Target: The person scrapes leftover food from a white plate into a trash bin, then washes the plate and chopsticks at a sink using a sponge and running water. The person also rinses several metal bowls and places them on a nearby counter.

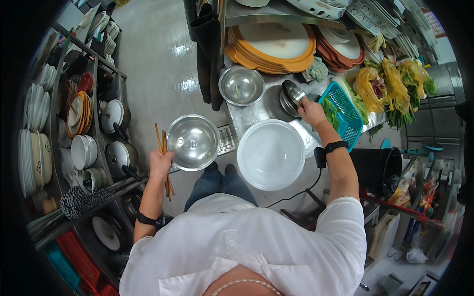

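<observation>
My left hand [161,164] is closed around several wooden chopsticks [169,185] and the near left rim of a stainless steel bowl [193,142]. That bowl is held off the left end of the steel table, its shiny inside facing up. My right hand [313,112] grips the rim of a small steel bowl [295,91], tilted over more small steel bowls [285,105] on the table. Between my arms is a large white basin [271,155] at the table's near edge. A second steel bowl [241,90] behind it has a strip of something green inside.
A teal plastic basket [350,127] with leafy greens stands beside my right forearm. Yellow bags of vegetables [370,96] lie beyond it. Orange-rimmed plates [274,44] are stacked under a metal shelf [266,16]. Racks of dishes [83,151] line the left. A black cable [296,194] hangs near my right side.
</observation>
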Motion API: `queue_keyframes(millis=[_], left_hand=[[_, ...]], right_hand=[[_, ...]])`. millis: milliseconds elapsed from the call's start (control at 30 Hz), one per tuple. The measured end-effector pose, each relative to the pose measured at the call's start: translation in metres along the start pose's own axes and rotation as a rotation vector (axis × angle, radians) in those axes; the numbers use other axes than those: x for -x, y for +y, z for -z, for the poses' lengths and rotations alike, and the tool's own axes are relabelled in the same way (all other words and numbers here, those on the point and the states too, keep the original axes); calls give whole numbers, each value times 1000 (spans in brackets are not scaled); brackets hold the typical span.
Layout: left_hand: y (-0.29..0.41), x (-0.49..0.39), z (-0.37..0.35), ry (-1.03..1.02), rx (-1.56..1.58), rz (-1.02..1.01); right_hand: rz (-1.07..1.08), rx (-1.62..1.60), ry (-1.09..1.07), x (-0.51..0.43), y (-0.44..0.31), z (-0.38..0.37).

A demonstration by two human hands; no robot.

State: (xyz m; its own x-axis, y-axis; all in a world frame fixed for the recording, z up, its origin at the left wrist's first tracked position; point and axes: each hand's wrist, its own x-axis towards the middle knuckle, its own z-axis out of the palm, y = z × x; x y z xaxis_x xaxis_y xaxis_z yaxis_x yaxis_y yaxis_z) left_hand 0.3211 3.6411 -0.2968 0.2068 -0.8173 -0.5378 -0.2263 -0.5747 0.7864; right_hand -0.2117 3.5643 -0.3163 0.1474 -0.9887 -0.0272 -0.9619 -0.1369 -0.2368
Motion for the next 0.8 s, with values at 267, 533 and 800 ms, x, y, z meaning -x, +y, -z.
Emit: queue_keyframes(millis=[267, 533, 800], left_hand=[[2, 1, -5, -17, 20, 6], [4, 6, -8, -4, 35, -9], [1, 4, -8, -13, 22, -10]], right_hand=[[-170, -230, 119, 3, 9, -6], [-208, -272, 90, 2, 0, -8], [93, -178, 101, 4, -13, -22]])
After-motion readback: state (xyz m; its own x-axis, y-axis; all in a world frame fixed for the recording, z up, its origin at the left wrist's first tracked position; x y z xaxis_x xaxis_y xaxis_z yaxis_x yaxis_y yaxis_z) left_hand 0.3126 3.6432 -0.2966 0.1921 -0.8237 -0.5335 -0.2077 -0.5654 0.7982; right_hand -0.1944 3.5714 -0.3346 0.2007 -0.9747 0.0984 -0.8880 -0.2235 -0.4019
